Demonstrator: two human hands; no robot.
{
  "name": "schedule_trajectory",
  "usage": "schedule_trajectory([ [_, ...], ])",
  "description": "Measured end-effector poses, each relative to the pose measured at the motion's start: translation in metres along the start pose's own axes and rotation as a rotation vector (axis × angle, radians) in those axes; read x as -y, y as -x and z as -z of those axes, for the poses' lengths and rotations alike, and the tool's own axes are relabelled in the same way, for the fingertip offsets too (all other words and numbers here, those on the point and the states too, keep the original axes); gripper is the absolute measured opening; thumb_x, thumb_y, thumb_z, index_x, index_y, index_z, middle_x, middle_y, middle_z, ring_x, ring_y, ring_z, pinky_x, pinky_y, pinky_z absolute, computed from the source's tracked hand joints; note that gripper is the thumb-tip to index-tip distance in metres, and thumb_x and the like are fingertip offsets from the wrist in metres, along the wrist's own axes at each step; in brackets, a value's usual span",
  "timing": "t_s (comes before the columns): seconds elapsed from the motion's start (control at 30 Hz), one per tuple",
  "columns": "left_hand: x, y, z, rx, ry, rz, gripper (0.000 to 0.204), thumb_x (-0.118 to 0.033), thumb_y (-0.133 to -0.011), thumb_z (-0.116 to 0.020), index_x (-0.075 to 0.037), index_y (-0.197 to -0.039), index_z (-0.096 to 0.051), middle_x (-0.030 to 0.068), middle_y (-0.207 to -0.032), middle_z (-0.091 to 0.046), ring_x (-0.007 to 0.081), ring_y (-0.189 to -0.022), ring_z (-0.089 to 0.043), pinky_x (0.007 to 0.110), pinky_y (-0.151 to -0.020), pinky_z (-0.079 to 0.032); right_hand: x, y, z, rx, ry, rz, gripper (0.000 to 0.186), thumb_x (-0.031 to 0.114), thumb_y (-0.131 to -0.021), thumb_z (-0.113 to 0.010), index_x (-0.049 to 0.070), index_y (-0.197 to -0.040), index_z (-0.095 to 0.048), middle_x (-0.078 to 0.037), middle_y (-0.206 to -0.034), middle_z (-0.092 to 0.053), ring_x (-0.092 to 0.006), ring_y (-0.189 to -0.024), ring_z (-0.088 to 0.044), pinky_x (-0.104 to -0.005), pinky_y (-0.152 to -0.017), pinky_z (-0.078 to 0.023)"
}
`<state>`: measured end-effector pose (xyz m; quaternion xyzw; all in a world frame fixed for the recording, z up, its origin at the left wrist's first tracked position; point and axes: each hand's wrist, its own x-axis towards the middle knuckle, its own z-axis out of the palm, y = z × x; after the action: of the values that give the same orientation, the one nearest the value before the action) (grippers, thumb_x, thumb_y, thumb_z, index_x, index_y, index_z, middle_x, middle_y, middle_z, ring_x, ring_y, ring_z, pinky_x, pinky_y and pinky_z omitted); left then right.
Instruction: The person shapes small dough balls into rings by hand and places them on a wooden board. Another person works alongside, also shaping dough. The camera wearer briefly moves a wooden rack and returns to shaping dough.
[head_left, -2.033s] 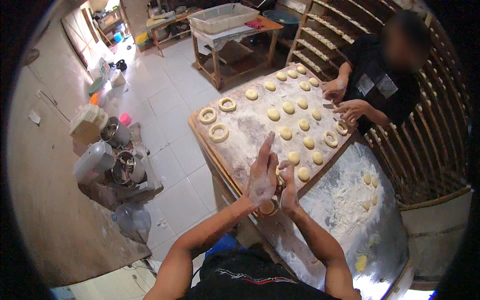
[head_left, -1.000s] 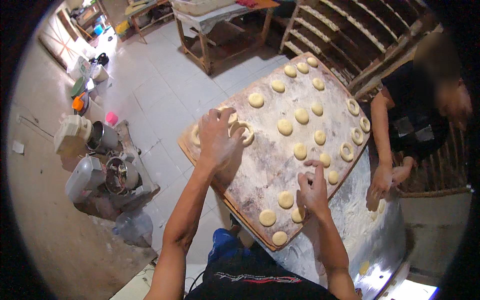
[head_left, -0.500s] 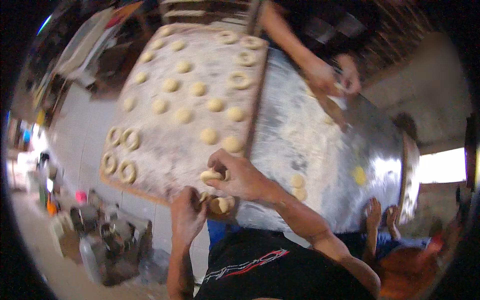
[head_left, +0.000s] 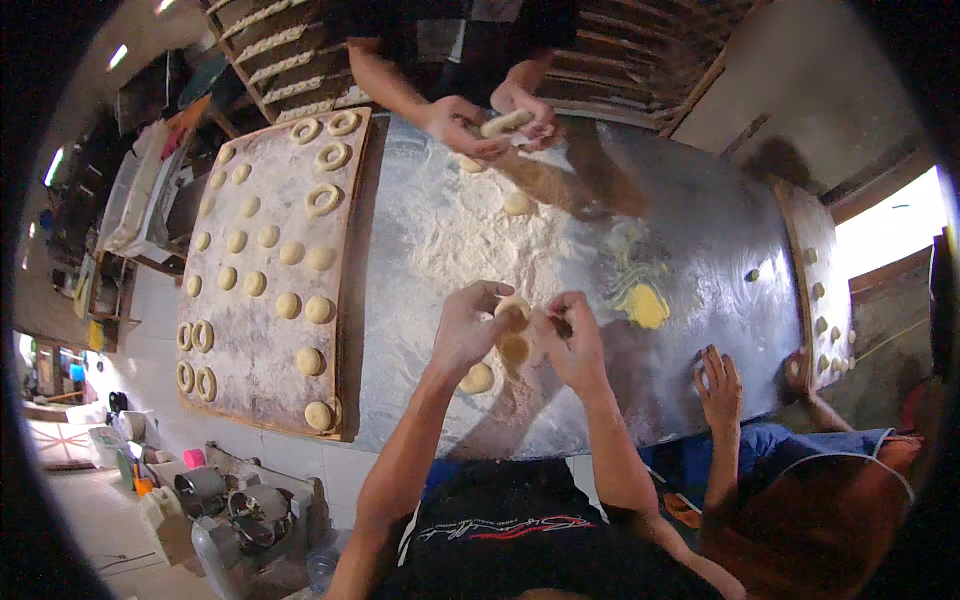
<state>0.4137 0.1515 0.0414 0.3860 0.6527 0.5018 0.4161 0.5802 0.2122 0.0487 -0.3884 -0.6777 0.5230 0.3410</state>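
Note:
My left hand, dusted with flour, is closed, thumb and fingers on a pale dough round over the metal tabletop. My right hand is just right of it, fingers curled; whether anything is inside them is hidden. Beneath and beside my left hand lie a second round and another, near spread flour. On the left, a wooden board bears several dough discs and rings. A yellow smear sits right of my right hand.
Across the table, a co-worker's hands grip a dough ring. Another person's hand is at the near right edge, beside a second board with dough pieces. Slatted racks stand behind. Pots and containers stand on the tiled floor at left.
The view has swung from the board to the metal tabletop, so the board now appears at left. Both my hands have left the board for the floured metal top.

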Motion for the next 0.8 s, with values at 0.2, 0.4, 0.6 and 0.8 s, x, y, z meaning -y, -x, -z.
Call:
schedule_trajectory([
  [0.2,-0.038,0.031,-0.017,-0.111,0.204,-0.031,0.046,-0.003,-0.075,-0.067,-0.002,-0.12,-0.057,0.0053,-0.082,-0.064,0.0119,-0.073,-0.061,0.026,-0.062,-0.049,0.0,-0.002,0.005,0.343,-0.402,-0.263,0.025,0.011,-0.091,-0.062,0.005,-0.114,-0.053,-0.007,-0.096,-0.062,-0.0118,-0.086,-0.061,-0.027,-0.073,-0.051],
  [0.4,-0.053,0.062,0.024,-0.007,-0.108,-0.05,0.086,-0.008,-0.069,-0.076,-0.017,-0.143,-0.033,0.006,-0.065,-0.057,0.0194,-0.061,-0.057,0.034,-0.059,-0.047,0.036,-0.004,-0.018,0.495,-0.578,-0.203,0.038,0.003,-0.078,-0.069,0.011,-0.1,-0.04,-0.003,-0.087,-0.048,-0.0153,-0.078,-0.054,-0.028,-0.069,-0.048],
  [0.6,-0.045,0.055,0.071,-0.193,-0.561,-0.22,0.095,-0.002,-0.073,-0.066,-0.022,-0.151,-0.016,0.0238,-0.128,-0.046,0.035,-0.084,-0.065,0.043,-0.072,-0.052,0.041,-0.005,-0.076,0.201,0.252,0.409,0.038,-0.011,-0.07,-0.057,0.009,-0.093,-0.035,-0.003,-0.079,-0.036,-0.0151,-0.07,-0.038,-0.0295,-0.068,-0.04],
  [0.8,0.0,0.064,0.126,0.179,0.258,-0.14,0.085,-0.012,-0.082,-0.066,-0.013,-0.15,-0.014,0.0123,-0.09,-0.062,0.0277,-0.082,-0.062,0.037,-0.079,-0.049,0.046,-0.023,-0.126,0.367,0.145,-0.181,0.038,-0.003,-0.078,-0.059,0.007,-0.104,-0.033,-0.006,-0.083,-0.04,-0.017,-0.076,-0.045,-0.0316,-0.068,-0.042],
])
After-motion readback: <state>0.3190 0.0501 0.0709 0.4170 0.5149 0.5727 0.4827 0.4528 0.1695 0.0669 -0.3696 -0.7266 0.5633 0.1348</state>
